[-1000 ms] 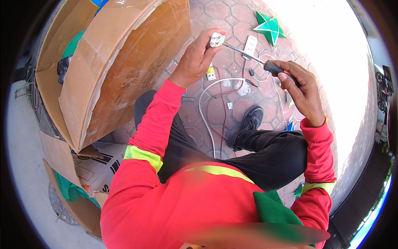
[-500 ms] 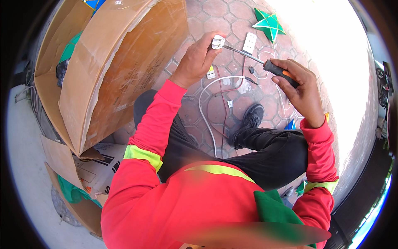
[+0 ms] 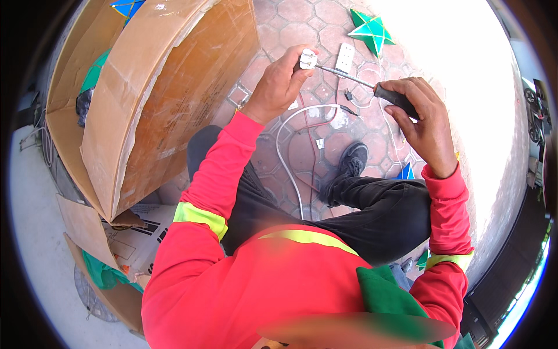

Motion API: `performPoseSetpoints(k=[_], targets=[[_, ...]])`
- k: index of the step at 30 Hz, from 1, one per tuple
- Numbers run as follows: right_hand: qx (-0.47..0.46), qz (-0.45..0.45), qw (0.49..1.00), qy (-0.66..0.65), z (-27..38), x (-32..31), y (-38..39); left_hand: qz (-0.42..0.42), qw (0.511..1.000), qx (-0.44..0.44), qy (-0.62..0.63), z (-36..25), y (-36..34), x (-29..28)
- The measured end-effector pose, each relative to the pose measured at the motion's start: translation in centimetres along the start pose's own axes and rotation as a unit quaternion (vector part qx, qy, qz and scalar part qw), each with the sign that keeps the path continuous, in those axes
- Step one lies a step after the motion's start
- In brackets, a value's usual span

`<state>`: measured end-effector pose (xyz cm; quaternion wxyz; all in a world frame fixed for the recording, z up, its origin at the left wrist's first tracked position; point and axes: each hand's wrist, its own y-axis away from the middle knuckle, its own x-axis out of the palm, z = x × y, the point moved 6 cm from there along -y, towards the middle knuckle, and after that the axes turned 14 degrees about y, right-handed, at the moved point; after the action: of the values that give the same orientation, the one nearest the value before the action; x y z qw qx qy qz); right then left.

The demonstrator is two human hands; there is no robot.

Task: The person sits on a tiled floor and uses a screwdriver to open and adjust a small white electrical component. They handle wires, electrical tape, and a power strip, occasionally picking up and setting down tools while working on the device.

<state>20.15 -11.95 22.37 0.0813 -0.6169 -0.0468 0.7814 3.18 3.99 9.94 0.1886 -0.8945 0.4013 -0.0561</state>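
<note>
A paved floor (image 3: pixel 302 11) carries a cardboard box (image 3: pixel 157 99), green star (image 3: pixel 371 32), white cable (image 3: pixel 290 157) and perhaps a white socket strip (image 3: pixel 344 57).

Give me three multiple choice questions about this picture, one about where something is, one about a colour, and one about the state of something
1. Where does the star lie?
A. on the paving beyond the hands
B. inside the cardboard box
C. on the person's lap

2. What colour is the cable curving over the paving?
A. black
B. white
C. yellow

3. How does the screwdriver stand to the plug?
A. lying on the ground apart from it
B. tucked under an arm
C. its tip is at the plug

Answers:
1 A, it rests on the paving by a white block.
2 B, it loops pale by the shoe.
3 C, the right hand holds the handle, the left hand holds the plug, and the shaft reaches it.
</note>
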Motion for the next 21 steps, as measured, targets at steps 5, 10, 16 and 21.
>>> performPoseSetpoints(k=[5, 10, 16, 21], targets=[[0.197, 0.151, 0.954, -0.170, -2.3, 1.9, 0.5, 0.006, 1.000, -0.007, -0.004, 0.0, 0.0, 0.2], [0.052, 0.057, 0.996, -0.034, -1.0, 0.7, -0.1, 0.013, 0.999, 0.024, -0.025, -0.4, 0.2, 0.5], [0.021, -0.001, 0.999, 0.048, 0.3, -0.5, -0.4, 0.018, 1.000, -0.006, -0.004, -0.1, 0.2, 0.7], [0.141, 0.185, 0.973, 0.003, -1.3, 1.0, 0.1, 0.013, 1.000, 0.017, -0.016, 0.1, 0.2, 0.8]])
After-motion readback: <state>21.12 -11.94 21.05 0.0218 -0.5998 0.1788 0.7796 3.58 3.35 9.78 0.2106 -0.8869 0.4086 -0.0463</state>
